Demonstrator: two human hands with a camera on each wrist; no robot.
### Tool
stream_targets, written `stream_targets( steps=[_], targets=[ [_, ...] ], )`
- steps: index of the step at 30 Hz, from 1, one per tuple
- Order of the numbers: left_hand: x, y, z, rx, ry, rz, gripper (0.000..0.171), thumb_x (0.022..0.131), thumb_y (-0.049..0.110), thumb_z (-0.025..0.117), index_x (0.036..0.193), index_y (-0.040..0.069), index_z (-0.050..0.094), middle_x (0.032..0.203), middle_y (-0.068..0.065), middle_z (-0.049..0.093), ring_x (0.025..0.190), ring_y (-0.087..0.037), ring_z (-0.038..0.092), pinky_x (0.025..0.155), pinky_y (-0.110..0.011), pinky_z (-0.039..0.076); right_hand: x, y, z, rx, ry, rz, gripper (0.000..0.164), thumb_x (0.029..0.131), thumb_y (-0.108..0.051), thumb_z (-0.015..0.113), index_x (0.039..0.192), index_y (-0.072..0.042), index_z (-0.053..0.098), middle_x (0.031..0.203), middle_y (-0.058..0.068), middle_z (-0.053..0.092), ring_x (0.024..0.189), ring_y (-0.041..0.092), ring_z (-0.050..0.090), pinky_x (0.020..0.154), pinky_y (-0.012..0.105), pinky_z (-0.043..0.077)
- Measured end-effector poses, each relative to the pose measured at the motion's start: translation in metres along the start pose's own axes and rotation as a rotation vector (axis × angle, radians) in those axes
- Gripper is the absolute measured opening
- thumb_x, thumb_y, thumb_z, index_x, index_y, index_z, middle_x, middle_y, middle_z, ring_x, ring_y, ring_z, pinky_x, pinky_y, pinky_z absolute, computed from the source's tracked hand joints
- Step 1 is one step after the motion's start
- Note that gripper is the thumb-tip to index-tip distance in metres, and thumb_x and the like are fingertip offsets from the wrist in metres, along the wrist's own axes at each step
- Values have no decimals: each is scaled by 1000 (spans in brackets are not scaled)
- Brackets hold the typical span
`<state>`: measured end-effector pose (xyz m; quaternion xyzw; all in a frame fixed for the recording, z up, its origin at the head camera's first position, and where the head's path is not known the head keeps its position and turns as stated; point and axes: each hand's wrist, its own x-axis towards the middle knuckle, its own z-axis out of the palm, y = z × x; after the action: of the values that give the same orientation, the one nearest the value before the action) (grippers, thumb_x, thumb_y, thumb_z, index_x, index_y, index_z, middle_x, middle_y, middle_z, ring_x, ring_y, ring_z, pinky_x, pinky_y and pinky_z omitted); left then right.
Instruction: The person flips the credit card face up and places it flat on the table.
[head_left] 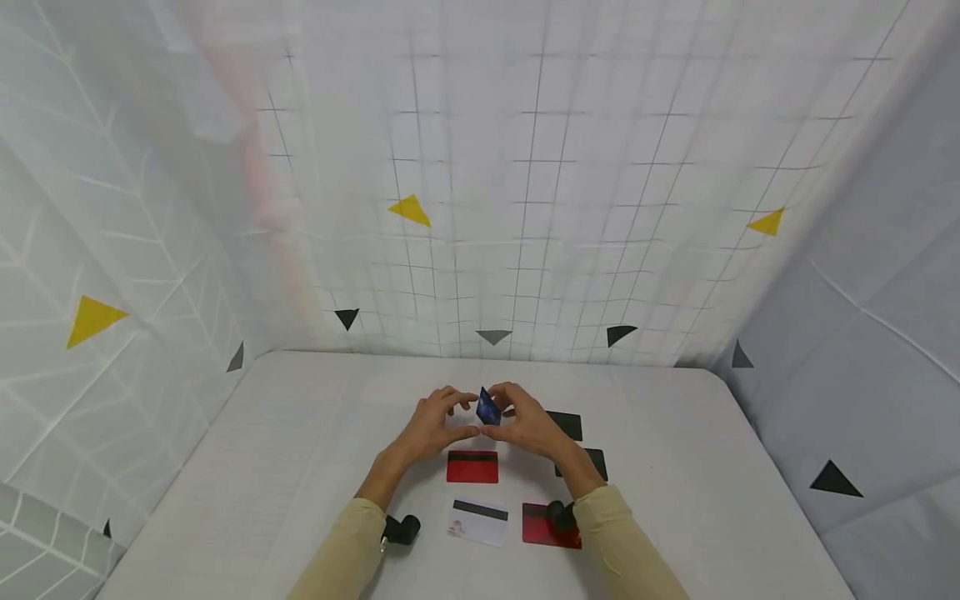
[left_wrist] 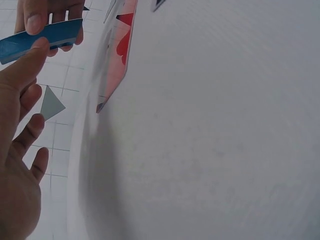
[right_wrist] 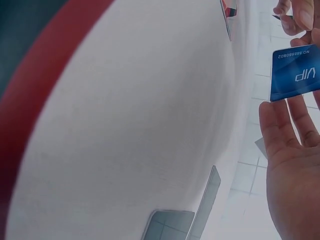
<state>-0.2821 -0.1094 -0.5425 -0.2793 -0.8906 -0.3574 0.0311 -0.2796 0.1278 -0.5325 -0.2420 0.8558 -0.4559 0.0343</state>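
Above the table my right hand (head_left: 525, 423) holds a small blue card (head_left: 487, 407), thumb on one face and fingers behind it. In the right wrist view the card (right_wrist: 295, 72) shows "VIP" and a number. My left hand (head_left: 437, 422) faces it from the left with thumb and index finger spread. One of its digits (left_wrist: 37, 50) overlaps the lower edge of the card (left_wrist: 60, 35) in the left wrist view, while its other fingers (left_wrist: 32, 127) are loosely bent. A red card (head_left: 472, 473) with a dark stripe lies on the table just below the hands.
Nearer me lie a white card (head_left: 477, 529) with a dark stripe and a second red card (head_left: 534, 529), partly covered by the right wrist camera. Two black cards (head_left: 568, 425) lie by the right forearm, partly hidden. White sheets (head_left: 600, 167) enclose the table (head_left: 675, 500).
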Motion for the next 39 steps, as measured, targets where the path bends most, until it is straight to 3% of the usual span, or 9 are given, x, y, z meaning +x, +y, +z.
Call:
stream_targets(
  steps=[11, 19, 24, 32, 39],
  targets=[
    [0, 1, -1, -7, -2, -18, 59, 86, 47, 77, 137, 23, 60, 115, 0, 62, 97, -16, 51, 88, -42, 33, 0, -4, -4, -60, -20, 32, 62, 81, -38, 83, 133, -17, 54, 114, 3, 55, 106, 22, 55, 96, 46, 51],
    [0, 1, -1, -4, 6, -24, 63, 84, 50, 78, 138, 24, 59, 114, 2, 62, 96, -14, 51, 86, -41, 33, 0, -3, -5, -163, -35, 57, 59, 81, -40, 82, 131, -21, 56, 116, 2, 54, 104, 21, 56, 89, 41, 54],
    [0, 1, -1, 10, 7, -21, 64, 84, 51, 78, 139, 25, 58, 113, 3, 61, 95, -13, 50, 86, -41, 33, 0, -4, -4, -228, -51, 72, 59, 82, -42, 81, 132, -24, 57, 121, 4, 54, 110, 23, 55, 92, 44, 54],
    [-2, 2, -2, -27, 8, -2, 69, 83, 47, 81, 140, 18, 57, 109, 6, 61, 94, -13, 50, 85, -43, 33, 0, -8, -3, -267, -84, 101, 59, 82, -41, 81, 133, -27, 57, 128, 8, 52, 118, 27, 51, 95, 50, 52],
    [-4, 1, -3, -27, 1, -30, 63, 83, 50, 79, 137, 27, 57, 106, 10, 59, 95, -15, 51, 86, -42, 34, 0, -9, -3, -294, -88, 81, 58, 83, -39, 81, 133, -26, 57, 127, 6, 51, 117, 25, 50, 95, 48, 53]
  ],
)
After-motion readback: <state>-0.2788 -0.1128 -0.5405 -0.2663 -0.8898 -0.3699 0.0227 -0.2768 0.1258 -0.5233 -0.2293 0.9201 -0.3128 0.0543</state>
